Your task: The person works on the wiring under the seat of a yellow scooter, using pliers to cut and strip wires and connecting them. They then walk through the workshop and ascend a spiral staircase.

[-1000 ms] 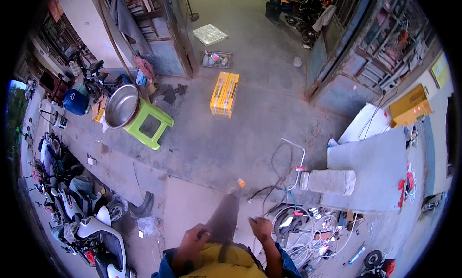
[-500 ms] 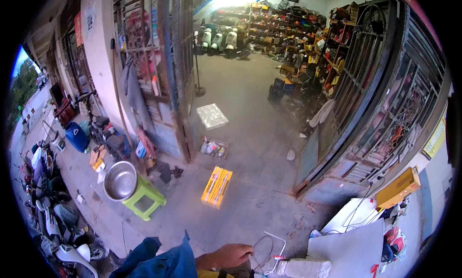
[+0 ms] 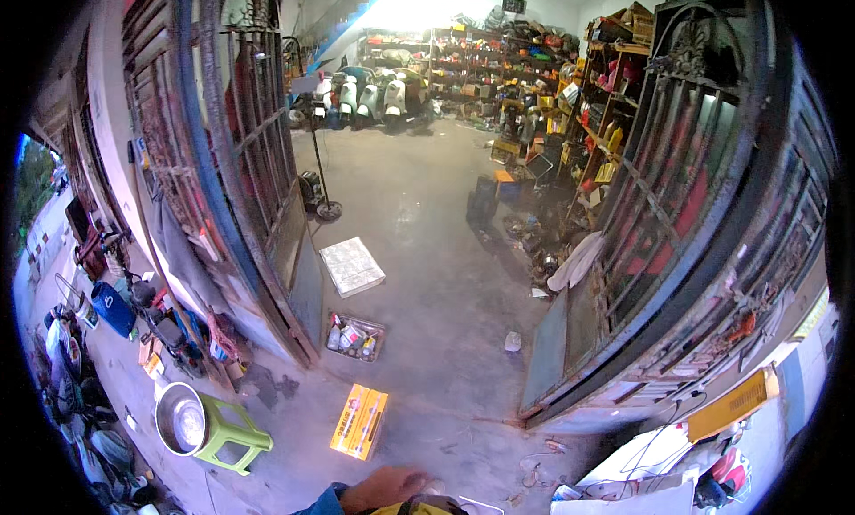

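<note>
Concrete workshop floor, flat yellow box (image 3: 360, 420) near hand (image 3: 385, 488)

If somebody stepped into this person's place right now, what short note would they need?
Hands: only one hand shows, at the bottom edge with a blue sleeve; which hand it is, and whether it holds anything, cannot be told. The other is out of view.
Things: nearest the hand is a yellow box flat on the concrete floor. Left of it, a green stool with a metal bowl leaning on it. Ahead, a small crate of bottles by the open metal gate.
Done: nothing visibly finished.
Left: the box lies untouched.
</note>
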`<state>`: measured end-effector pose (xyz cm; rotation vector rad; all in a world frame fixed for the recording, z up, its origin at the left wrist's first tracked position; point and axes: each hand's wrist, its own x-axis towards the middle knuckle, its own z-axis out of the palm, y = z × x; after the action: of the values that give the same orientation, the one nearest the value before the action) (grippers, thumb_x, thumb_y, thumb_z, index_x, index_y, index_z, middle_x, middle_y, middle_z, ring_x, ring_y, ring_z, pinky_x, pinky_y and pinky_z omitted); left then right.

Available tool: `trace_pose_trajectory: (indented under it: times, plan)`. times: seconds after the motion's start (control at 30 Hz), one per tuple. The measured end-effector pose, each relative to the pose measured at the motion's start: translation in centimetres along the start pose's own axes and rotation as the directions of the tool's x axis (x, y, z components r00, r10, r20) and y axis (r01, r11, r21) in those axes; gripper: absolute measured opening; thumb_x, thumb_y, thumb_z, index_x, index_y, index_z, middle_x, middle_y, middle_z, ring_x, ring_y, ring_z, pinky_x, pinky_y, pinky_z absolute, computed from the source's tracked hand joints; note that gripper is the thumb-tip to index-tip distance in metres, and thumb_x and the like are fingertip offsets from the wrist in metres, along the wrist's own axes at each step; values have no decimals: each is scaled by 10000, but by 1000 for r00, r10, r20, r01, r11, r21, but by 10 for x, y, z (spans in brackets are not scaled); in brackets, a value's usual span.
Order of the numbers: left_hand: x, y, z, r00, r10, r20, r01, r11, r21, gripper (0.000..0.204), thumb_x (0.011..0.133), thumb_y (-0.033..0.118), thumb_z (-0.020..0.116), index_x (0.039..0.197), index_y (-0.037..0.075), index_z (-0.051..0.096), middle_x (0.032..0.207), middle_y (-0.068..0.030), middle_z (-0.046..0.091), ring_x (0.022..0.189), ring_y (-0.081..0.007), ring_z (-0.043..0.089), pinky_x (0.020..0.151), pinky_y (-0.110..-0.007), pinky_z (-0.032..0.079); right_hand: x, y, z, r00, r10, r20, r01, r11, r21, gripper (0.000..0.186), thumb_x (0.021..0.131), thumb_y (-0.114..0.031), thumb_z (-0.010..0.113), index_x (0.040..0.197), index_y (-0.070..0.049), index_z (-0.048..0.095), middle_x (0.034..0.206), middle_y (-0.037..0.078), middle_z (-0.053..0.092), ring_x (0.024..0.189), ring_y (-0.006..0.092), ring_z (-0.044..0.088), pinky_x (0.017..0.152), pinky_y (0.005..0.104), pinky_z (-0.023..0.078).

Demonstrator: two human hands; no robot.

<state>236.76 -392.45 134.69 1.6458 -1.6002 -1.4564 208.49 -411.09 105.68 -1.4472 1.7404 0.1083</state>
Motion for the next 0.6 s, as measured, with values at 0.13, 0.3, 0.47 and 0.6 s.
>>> trace_pose_trajectory:
  times: [0.13,0.3,0.47,0.6]
  plan:
    - [113,18,-104,998,-35,-43,17,935,-354,291,1017,284,619,1135,23,666,1041,-136,698,1009,-287,665,911,-376,507,123,-78,-82,998,-52,-45,53,998,17,316,1002,-348,562,903,-74,684,823,78,621,827,250,595,739,435,471]
    - [190,38,-214,793,401,-458,-520,54,-853,308,987,284,671,901,-12,659,823,-184,674,756,-375,669,693,-483,549,270,-141,-127,999,29,-44,-29,1000,2,307,998,-335,575,873,-72,671,797,61,600,793,230,575,711,415,459]
    - [313,43,-361,681,635,-366,-490,23,-872,307,975,289,695,862,6,654,808,-171,667,694,-359,638,634,-475,519,374,-203,-160,992,126,-18,-127,991,-32,301,994,-322,587,842,-71,657,772,44,578,759,211,555,684,395,446]
    - [456,62,-494,615,774,-152,-377,118,-919,311,965,293,714,831,20,650,796,-160,660,645,-347,613,587,-469,495,472,-306,-208,982,189,3,-189,982,-7,301,991,-312,597,818,-70,646,751,30,561,732,196,539,661,379,437]
